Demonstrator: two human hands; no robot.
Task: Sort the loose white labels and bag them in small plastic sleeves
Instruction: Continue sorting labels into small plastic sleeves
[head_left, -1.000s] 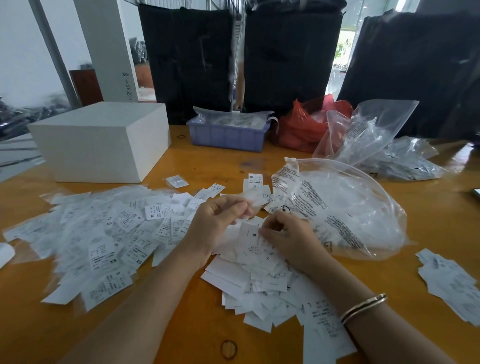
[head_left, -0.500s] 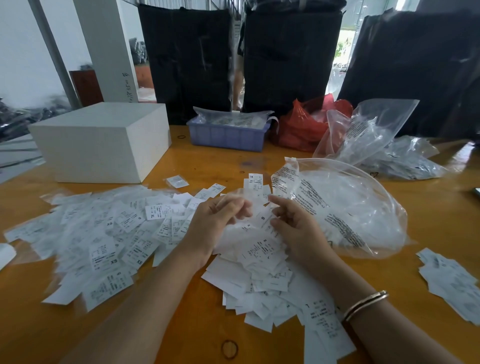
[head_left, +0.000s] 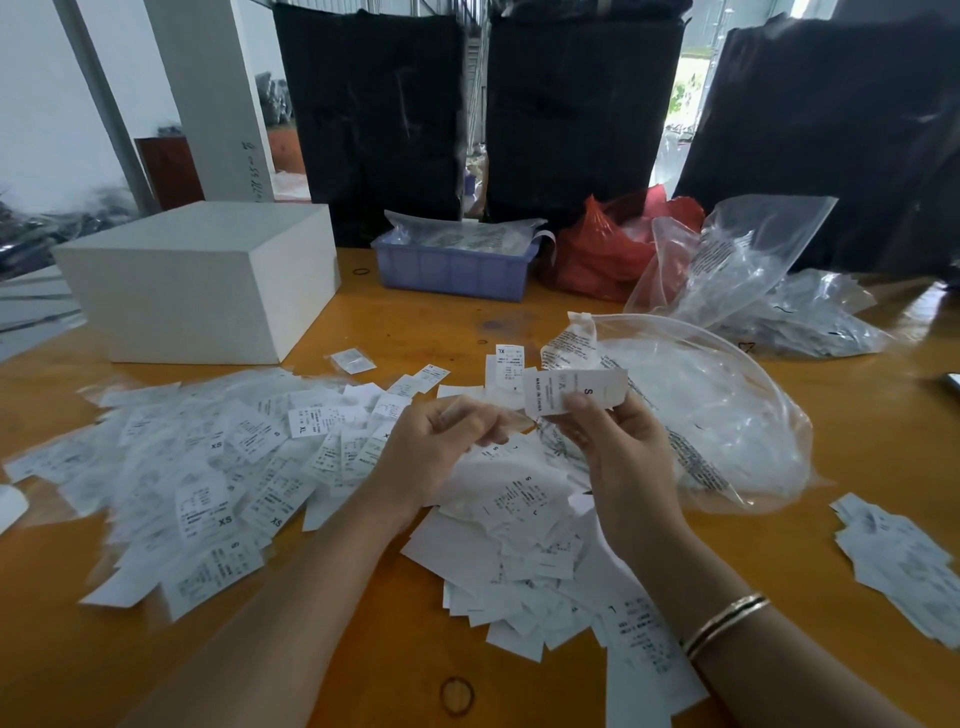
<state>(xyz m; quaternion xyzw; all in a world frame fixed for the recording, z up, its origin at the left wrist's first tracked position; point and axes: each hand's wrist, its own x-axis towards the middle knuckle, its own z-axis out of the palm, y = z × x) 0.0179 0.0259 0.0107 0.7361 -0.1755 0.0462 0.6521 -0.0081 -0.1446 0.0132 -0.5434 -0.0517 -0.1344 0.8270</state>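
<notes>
White label marked S (head_left: 574, 391) lies crosswise, pinched at its lower edge by the right hand (head_left: 618, 441); just left, the left hand (head_left: 441, 441) pinches a blurred clear sleeve (head_left: 511, 415), mouth toward it.

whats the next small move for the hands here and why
Probably slide the label into the small clear sleeve. The right hand pinches a white label marked S, lifted above the loose pile; the left hand grips what looks like a thin clear sleeve right beside it. The sleeve is blurred, so whether its mouth is open cannot be told.
</notes>
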